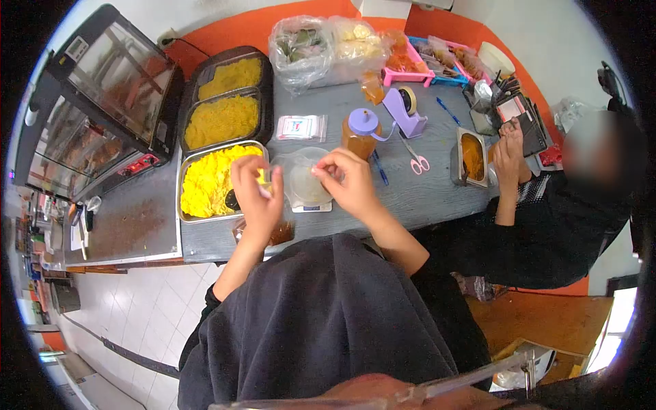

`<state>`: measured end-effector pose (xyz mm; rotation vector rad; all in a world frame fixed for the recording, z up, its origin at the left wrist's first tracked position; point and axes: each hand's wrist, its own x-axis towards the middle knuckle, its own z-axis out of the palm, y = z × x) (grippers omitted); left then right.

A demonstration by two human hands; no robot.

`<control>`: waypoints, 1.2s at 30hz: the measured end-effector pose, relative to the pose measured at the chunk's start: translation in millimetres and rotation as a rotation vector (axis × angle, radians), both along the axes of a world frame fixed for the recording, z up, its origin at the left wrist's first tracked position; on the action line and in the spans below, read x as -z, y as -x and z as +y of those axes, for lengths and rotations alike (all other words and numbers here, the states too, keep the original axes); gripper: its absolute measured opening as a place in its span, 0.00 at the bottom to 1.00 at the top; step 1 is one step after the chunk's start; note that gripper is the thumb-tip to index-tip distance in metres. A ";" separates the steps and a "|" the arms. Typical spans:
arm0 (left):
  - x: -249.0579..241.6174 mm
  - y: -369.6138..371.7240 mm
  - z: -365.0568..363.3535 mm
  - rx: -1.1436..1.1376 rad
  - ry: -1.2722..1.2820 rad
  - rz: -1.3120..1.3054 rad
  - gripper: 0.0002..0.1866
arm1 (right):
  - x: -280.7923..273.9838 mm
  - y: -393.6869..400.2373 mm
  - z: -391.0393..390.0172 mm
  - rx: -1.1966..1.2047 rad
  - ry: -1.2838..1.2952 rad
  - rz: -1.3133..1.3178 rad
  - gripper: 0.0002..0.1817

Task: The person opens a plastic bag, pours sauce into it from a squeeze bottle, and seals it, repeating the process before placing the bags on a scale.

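Observation:
My left hand [258, 197] is raised over the right rim of a metal tray [183, 205] of bright yellow food [212, 176]. Its thumb and fingers are apart. My right hand [346, 179] is closed in a pinch above a round, see-through plastic bowl [301, 179]; whatever the fingertips hold is too small or clear to make out. Under the bowl, part of a flat white object [316, 208] shows. Just behind my right hand stands a squeeze bottle [361, 133] with a lilac cap and brown contents. A round black piece [232, 199] rests at the tray's edge.
Two dark trays of yellow food [224, 123] and a glass display warmer [102, 102] stand left. Behind are filled plastic bags [328, 48], a tape dispenser [406, 113] and scissors [417, 160]. At right, a co-worker's hands [509, 150] are near a metal container [471, 157].

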<state>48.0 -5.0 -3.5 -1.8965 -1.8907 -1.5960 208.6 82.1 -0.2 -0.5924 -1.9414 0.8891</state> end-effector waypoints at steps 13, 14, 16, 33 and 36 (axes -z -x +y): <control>-6.3 -14.6 -4.3 0.089 0.212 0.225 0.06 | 11.0 -7.0 -10.7 -0.225 0.264 -0.151 0.06; -7.5 -16.4 -4.5 0.103 0.249 0.130 0.06 | 9.9 -6.6 -11.1 -0.224 0.260 -0.150 0.06; -11.0 -19.9 -6.2 0.117 0.280 0.035 0.06 | 8.1 -5.7 -11.7 -0.239 0.151 -0.067 0.05; 6.2 -21.9 -8.1 -0.167 0.278 0.201 0.04 | 21.4 -5.0 -18.5 0.115 -0.103 -0.252 0.05; 10.1 -29.5 -10.9 -0.098 0.368 0.058 0.04 | 27.5 -2.7 -20.3 0.075 -0.317 -0.195 0.12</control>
